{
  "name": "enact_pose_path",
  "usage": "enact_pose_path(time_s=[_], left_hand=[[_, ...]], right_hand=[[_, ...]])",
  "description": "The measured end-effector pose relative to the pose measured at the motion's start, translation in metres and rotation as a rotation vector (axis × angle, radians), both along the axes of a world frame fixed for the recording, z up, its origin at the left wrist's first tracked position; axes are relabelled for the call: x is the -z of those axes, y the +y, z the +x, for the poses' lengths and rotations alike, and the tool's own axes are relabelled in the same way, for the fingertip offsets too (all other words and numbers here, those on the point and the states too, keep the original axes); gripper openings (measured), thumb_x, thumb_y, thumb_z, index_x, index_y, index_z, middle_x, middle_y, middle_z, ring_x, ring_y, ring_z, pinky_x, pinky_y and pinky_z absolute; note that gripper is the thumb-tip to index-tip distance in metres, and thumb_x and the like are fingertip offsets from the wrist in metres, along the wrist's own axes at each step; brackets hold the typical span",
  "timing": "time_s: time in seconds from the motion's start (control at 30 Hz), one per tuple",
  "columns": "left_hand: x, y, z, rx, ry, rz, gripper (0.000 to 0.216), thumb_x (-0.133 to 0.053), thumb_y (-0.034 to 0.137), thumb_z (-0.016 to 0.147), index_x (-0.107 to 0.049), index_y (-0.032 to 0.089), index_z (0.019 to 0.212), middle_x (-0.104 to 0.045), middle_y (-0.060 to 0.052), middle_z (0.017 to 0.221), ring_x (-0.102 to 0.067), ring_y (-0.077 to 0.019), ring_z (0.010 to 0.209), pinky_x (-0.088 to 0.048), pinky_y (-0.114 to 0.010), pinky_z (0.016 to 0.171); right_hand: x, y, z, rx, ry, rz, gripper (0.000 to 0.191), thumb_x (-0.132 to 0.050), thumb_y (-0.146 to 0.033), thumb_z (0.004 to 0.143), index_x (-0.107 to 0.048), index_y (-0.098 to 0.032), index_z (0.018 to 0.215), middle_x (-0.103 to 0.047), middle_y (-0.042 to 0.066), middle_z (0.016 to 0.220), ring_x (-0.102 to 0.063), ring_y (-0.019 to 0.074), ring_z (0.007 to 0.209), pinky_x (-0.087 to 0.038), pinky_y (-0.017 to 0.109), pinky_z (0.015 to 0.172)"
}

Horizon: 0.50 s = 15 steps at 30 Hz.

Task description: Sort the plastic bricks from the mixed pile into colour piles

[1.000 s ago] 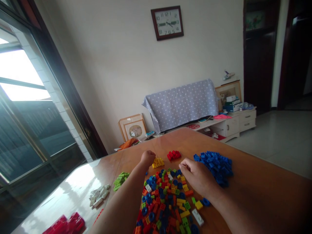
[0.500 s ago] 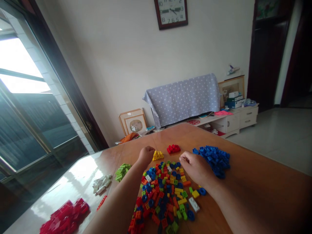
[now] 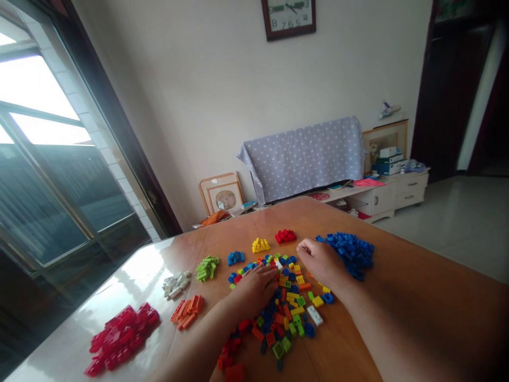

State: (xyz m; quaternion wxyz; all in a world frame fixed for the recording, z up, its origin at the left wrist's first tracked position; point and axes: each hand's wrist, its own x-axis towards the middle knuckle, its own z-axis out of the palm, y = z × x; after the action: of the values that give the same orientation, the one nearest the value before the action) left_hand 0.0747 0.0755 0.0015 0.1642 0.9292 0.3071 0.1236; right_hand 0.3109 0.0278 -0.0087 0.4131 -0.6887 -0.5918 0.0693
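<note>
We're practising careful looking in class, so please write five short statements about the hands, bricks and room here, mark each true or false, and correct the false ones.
1. The left hand is over the mixed bricks. True.
2. The right hand is over the dark pink pile. False: it is beside the large blue pile, across the table.
3. In the picture, the red pile is to the right of the yellow pile. True.
4. The whole wall clock is in view. False: its top is cut off by the picture's edge.
5. The cloth by the wall is striped. False: it has pale dots.
</note>
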Motion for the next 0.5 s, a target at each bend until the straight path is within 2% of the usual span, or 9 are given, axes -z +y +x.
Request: enact_pose_path(time_s=[0.17, 0.27, 0.5], left_hand=[[-0.011, -0.018, -0.021, -0.03, 0.101, 0.025, 0.044, -0.048, 0.031, 0.096, -0.062, 0.027, 0.137, -0.051, -0.006, 0.15, -0.041, -0.0283, 0.142, -0.03, -0.047, 0.12], [-0.019, -0.028, -0.033, -0.063, 0.1, 0.025, 0.049, -0.051, 0.022, 0.091, -0.06, 0.028, 0.139, -0.05, -0.004, 0.151, -0.039, -0.0277, 0.144, -0.03, -0.046, 0.121], [-0.031, -0.057, -0.055, -0.15, 0.041, -0.049, 0.045, -0.053, 0.026, 0.091, -0.064, 0.031, 0.134, -0.063, -0.004, 0.138, -0.059, -0.0255, 0.125, -0.043, -0.035, 0.11]], right_hand=[[0.0, 0.0, -0.001, 0.003, -0.021, -0.01, 0.022, -0.049, -0.031, 0.091, -0.066, -0.022, 0.081, -0.066, 0.0, 0.066, -0.056, 0.0141, 0.063, -0.03, 0.024, 0.06], [0.001, -0.001, 0.001, -0.028, -0.04, -0.083, 0.02, -0.052, -0.028, 0.089, -0.067, -0.021, 0.077, -0.066, 0.0, 0.067, -0.056, 0.0137, 0.063, -0.028, 0.024, 0.058], [0.016, -0.002, 0.006, -0.197, -0.122, -0.309, 0.008, -0.063, -0.02, 0.077, -0.068, -0.021, 0.07, -0.065, -0.001, 0.064, -0.054, 0.0128, 0.062, -0.025, 0.023, 0.056]])
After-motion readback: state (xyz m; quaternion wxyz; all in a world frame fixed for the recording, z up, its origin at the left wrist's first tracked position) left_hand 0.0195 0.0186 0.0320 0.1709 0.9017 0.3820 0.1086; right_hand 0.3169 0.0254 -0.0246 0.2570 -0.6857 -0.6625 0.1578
